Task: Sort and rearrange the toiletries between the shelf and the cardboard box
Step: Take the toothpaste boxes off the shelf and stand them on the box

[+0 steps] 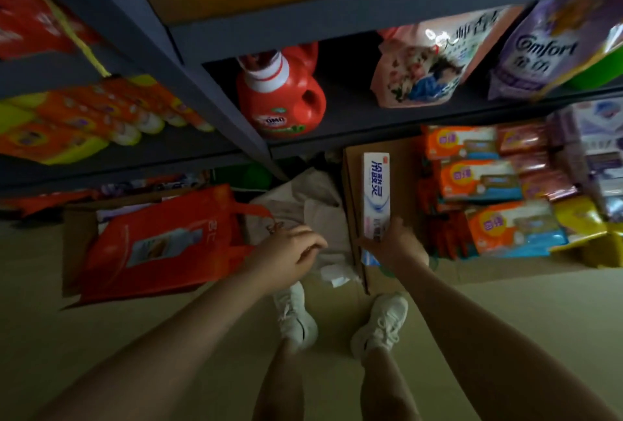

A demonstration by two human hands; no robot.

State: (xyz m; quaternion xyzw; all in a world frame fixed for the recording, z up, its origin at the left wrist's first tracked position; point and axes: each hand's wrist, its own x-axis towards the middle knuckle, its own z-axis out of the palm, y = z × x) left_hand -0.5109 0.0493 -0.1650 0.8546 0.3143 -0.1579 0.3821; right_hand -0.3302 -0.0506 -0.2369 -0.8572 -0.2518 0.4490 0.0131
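White card, light and stiff: the toothpaste box (376, 196) stood upright, right hand (392, 243) clamped on its lower end, a sound hold. Left hand (290, 248) hovered beside, fingers loosely curled, empty. Beyond the fingers, cardboard box (352, 205), then shelf (337, 137).

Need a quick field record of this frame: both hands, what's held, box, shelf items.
right hand: grips the lower end of a white toothpaste box, upright over the cardboard box
left hand: holds nothing, fingers loosely curled, above beige cloth
cardboard box contents: orange packs, stacked at its right
shelf above: red detergent bottle, pink pouch, purple Comfort pouch
floor left: red bag
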